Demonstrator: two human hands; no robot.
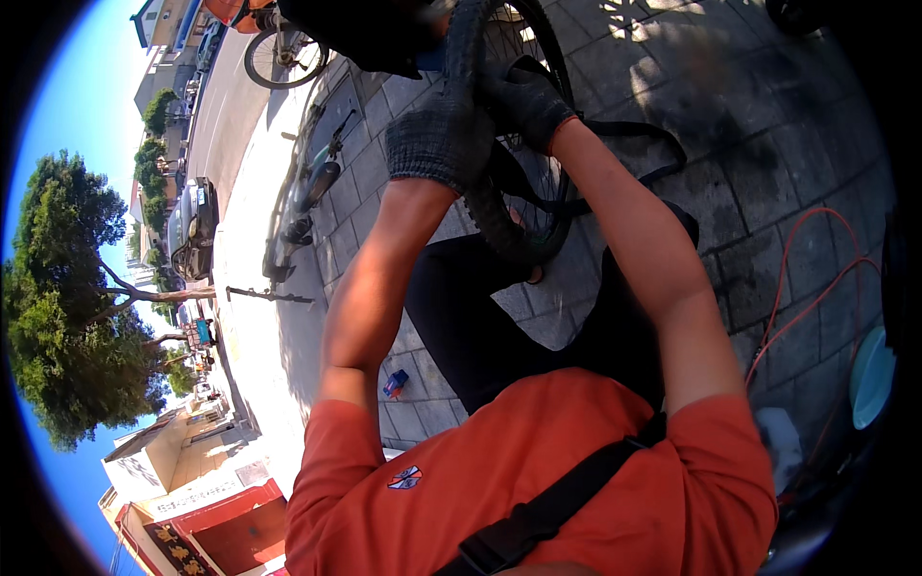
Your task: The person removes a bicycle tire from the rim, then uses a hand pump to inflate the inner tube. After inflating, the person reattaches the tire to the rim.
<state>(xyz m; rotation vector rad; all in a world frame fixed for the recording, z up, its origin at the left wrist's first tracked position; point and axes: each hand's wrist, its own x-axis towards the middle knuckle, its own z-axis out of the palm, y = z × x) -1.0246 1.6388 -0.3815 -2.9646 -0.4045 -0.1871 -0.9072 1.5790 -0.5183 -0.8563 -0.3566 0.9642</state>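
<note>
Close under the camera, an orange-red shirt (595, 480) fills the lower middle, with a black strap (547, 514) and its buckle running slantwise across the chest. Beyond it, both bare forearms reach up to dark knitted gloves, and black trousers (461, 307) show bent knees on either side. The wheel stands upright between the hands and partly between the legs. The left hand (438, 144) is clenched around the knobby tire (466, 58) from its left side, back of the glove toward the camera. The right hand (526, 106) is bent against the tire's inner right side; its fingertips are hidden, so I cannot tell whether they grasp the tire or the inner tube. A black inner tube (663, 158) hangs out of the wheel and loops to the right. On the gray paving (759, 187) around them lie a small blue and red object (395, 384) at left and a red hose (788, 288) at right, near a pale green basin (871, 379). Farther off, a bicycle (322, 163) is at the left, then a dark car (195, 228), a leafy tree (72, 298) and buildings (240, 518).
</note>
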